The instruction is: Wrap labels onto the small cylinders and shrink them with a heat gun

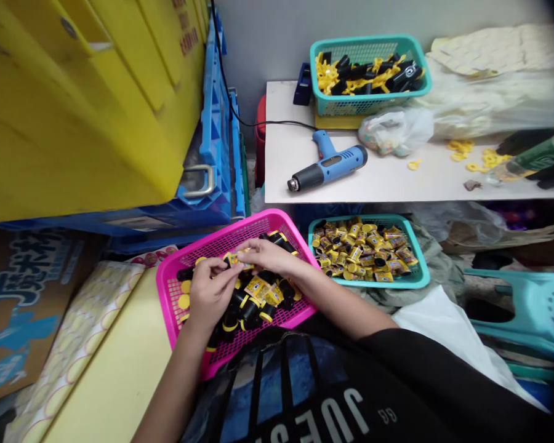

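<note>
Grips of left hand (207,292) and right hand (268,255) closed together on a small yellow packet (234,260), held over a pink basket (212,238) of black-and-yellow tubes (249,312); teal basket (418,258) of packets (364,252) just beside.

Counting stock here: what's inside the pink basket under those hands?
Black cylinders with yellow bands, loose yellow discs and yellow packets fill the pink mesh basket. The left hand and right hand hide its middle; what lies beneath cannot be seen.
</note>
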`<state>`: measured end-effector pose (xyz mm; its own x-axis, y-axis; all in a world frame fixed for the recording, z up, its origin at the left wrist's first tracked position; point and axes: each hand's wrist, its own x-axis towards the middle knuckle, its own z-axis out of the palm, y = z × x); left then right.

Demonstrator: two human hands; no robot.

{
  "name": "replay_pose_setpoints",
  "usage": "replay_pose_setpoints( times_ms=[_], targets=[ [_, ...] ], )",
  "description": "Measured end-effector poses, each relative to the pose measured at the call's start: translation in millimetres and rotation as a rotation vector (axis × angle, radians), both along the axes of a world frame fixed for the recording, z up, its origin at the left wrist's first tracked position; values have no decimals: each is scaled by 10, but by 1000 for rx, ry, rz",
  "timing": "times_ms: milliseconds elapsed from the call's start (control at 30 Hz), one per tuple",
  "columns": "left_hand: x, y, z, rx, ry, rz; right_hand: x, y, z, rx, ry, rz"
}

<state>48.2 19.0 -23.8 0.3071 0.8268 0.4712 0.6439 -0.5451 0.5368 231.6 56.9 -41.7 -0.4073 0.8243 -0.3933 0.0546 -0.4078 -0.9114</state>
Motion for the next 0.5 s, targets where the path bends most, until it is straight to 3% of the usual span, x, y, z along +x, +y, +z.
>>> replay_pose_setpoints(
  times_ms=[100,200,267,367,500],
  targets=[
    [71,-88,64,-214,-258,63,-106,-82,38,195,110,-163],
    [74,-110,73,-639,-641,192,-176,-178,129,394,0,-85],
    [53,-102,73,-823,-768,272,-167,-210,189,498,-94,3],
    [8,-97,66,-886,-811,379,-14,-145,220,643,-293,100],
    [-44,-150,8,-849,-789,446,369,90,107,777,-975,289]
  ],
)
